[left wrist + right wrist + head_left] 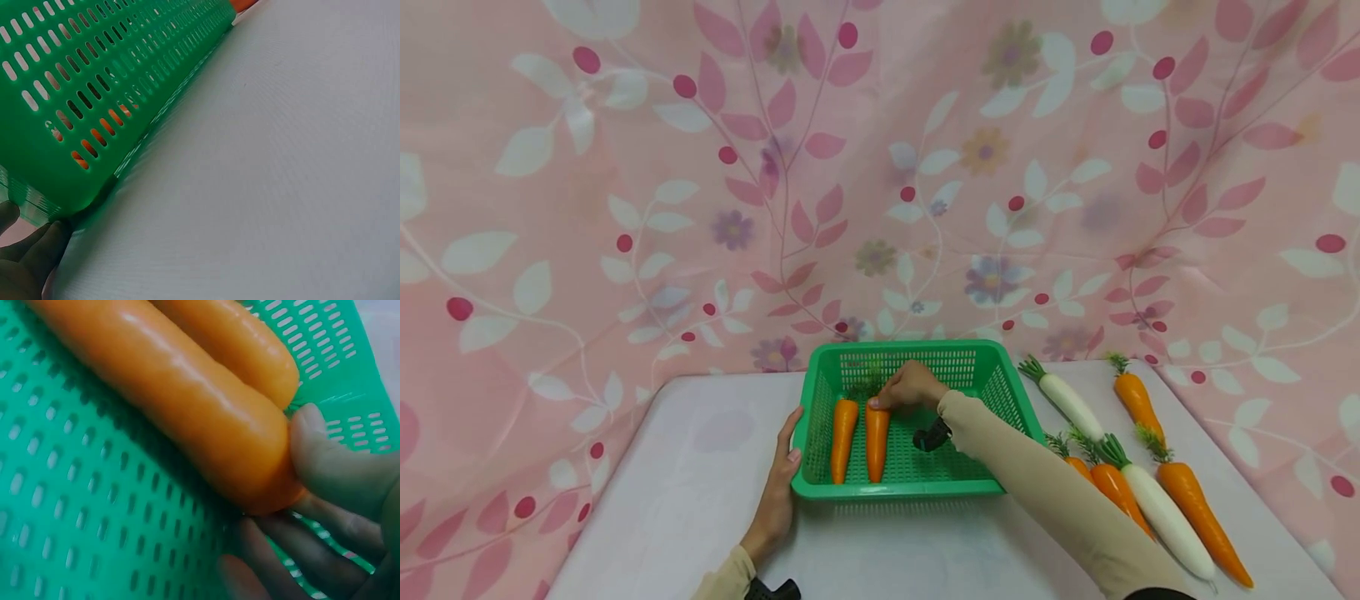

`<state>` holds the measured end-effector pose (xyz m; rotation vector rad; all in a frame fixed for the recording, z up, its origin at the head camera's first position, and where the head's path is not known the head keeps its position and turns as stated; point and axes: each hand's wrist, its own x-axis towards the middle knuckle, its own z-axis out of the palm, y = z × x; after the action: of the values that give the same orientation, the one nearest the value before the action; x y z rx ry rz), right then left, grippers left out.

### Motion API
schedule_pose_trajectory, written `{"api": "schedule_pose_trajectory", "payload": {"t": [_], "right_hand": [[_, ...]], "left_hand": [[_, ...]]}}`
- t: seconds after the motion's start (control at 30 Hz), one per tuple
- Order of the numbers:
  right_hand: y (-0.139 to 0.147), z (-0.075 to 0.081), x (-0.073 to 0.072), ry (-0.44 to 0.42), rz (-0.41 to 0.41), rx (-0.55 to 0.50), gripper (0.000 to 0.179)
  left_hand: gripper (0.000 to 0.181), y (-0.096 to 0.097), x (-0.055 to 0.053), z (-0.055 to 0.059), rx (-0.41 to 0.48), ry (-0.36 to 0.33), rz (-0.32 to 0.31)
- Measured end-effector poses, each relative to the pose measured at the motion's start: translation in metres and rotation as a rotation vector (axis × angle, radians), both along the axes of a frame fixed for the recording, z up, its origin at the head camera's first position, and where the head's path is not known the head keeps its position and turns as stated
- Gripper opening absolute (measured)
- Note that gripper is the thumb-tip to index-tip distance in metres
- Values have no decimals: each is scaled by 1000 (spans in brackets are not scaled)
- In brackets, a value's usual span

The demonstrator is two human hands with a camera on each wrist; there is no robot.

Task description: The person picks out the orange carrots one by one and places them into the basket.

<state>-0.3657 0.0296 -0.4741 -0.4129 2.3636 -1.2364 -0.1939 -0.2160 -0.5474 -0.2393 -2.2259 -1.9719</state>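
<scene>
A green plastic basket (898, 489) with slotted walls stands on the table. Two orange carrots lie side by side inside it, tops toward the back: a left carrot (844, 442) and a right carrot (877, 446). My right hand (912, 388) reaches in and pinches the right carrot near its leafy top. In the right wrist view the thumb (309, 440) presses on the carrot's blunt end, with the other fingers curled below. My left hand (778, 492) rests along the basket's left wall, fingers fairly straight; its fingertips (53, 244) show at the lower corner in the left wrist view.
Right of the basket lie a white radish (1071, 404) at the back, another white radish (1168, 521) nearer, and several carrots, including one carrot (1198, 508) by the table's right side. My right sleeve (1060, 492) crosses the basket's front right corner. Behind hangs a floral pink cloth (880, 208).
</scene>
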Motion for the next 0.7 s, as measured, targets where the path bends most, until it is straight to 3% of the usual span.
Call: {"api": "schedule_pose_trajectory", "payload": {"t": [0.07, 0.7], "right_hand": [[0, 1, 2, 33, 18, 28, 25], [2, 6, 8, 40, 61, 52, 24]], "left_hand": [[59, 0, 0, 0, 0, -3, 1], [59, 1, 0, 1, -2, -32, 6]]}}
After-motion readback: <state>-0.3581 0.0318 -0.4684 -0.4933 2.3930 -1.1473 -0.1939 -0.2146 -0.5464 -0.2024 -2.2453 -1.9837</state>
